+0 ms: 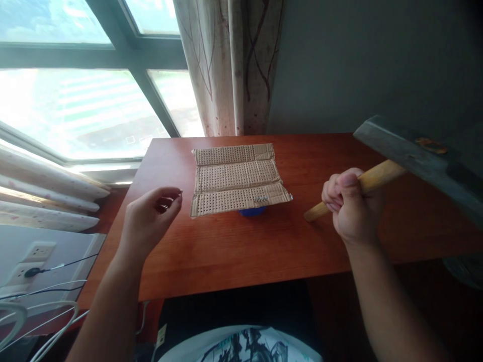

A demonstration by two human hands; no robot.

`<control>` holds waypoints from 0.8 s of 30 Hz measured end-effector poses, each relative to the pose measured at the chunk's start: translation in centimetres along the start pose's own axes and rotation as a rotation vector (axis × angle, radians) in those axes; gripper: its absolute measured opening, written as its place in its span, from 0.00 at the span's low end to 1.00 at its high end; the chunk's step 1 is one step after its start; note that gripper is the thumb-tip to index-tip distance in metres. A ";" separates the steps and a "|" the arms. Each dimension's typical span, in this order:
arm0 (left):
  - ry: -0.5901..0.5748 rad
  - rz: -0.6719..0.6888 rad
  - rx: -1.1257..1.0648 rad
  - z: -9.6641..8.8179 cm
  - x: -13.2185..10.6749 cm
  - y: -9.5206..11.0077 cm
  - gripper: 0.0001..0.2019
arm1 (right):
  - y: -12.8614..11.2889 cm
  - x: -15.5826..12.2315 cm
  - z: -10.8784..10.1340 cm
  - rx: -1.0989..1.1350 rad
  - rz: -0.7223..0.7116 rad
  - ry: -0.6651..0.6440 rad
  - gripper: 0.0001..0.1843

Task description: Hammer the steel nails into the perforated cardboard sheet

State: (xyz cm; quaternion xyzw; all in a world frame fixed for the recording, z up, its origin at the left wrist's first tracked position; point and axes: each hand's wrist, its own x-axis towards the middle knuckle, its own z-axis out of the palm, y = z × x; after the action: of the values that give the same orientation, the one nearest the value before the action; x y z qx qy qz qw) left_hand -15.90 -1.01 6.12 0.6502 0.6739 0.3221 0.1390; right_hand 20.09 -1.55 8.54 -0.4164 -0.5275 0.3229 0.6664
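My right hand (356, 206) is wrapped round the wooden handle of a hammer (385, 173), raised over the right side of the table with its large grey metal head up and to the right. Left of the cardboard, my left hand (153, 211) hovers with thumb and forefinger pinched together; a tiny tip shows at the fingers, too small to name. Between the hands is a creased sheet of cardboard (237, 176) punched with rows of small holes. Several small metal pieces, perhaps nails or screws, lie in a cluster (260, 199) near its front edge. A blue object (252, 211) shows partly beneath it.
The reddish-brown wooden table (226, 256) stands against a grey wall, beside a window (94, 110) and a patterned curtain (230, 65). At lower left are wall sockets (22, 274) with a black plug and loose white cables (56, 306).
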 end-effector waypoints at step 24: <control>-0.030 0.273 -0.301 6.1 -1.2 9.9 0.03 | 0.3 -0.1 -0.3 0.061 -0.023 0.011 0.24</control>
State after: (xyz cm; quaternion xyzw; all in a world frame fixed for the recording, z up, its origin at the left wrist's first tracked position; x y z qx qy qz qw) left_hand -4.26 -1.13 7.39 0.7120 0.5218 0.4254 0.1996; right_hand 20.36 -1.54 8.23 -0.3916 -0.5187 0.3288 0.6852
